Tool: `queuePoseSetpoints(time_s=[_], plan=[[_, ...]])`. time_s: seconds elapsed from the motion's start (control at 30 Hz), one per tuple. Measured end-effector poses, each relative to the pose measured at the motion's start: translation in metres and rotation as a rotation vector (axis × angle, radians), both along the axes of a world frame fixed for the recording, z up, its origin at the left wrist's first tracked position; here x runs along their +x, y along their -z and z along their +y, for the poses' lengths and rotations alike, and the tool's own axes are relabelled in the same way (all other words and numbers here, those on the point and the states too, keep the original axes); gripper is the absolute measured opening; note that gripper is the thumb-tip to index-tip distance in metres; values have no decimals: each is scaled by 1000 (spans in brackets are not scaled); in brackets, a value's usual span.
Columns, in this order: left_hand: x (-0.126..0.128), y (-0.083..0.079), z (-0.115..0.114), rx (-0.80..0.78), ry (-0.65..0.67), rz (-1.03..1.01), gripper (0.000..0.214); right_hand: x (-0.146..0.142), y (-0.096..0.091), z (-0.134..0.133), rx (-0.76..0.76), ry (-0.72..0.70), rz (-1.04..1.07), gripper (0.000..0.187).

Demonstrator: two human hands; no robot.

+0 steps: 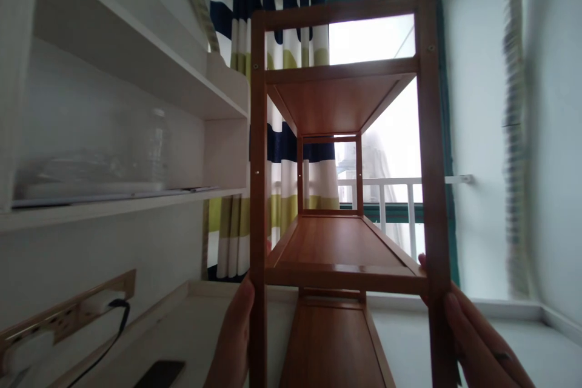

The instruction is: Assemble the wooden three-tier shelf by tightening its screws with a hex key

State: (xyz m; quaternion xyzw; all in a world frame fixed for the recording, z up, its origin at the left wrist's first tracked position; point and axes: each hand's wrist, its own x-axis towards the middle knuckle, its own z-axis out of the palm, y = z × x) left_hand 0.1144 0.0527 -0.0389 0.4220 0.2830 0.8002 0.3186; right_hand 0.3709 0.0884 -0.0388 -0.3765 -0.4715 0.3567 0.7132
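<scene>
A reddish-brown wooden shelf rack (345, 279) with several tiers stands upright straight in front of me, its open end facing me. My left hand (234, 330) grips the left front post from its outer side, thumb along the wood. Around the right front post my right hand (482, 339) is wrapped, with fingertips showing behind the post near the middle shelf. A dark ring sits on one of its fingers. Most of the left fingers are hidden behind the post, and the rack's lowest part runs out of the picture.
At left hangs a white wall shelf (227, 109) holding a clear bottle (157, 139). Below it are a socket strip (68, 318) with a black cable (120, 321) and a dark phone-like slab (161, 374) on the white surface (182, 339). Behind are a striped curtain (234, 224) and white railing (400, 182).
</scene>
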Motion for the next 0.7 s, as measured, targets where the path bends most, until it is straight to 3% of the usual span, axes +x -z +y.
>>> queuePoseSetpoints(time_s=[0.3, 0.47, 0.7], plan=[[0, -3, -5, -50, -332, 205, 52, 14, 8, 11, 113, 48, -184, 53], [3, -7, -8, -37, -434, 346, 51, 12, 8, 13, 49, -9, -191, 56], [4, -6, -8, -5, -541, 465, 45, 6, -1, 5, 18, 41, -134, 60]])
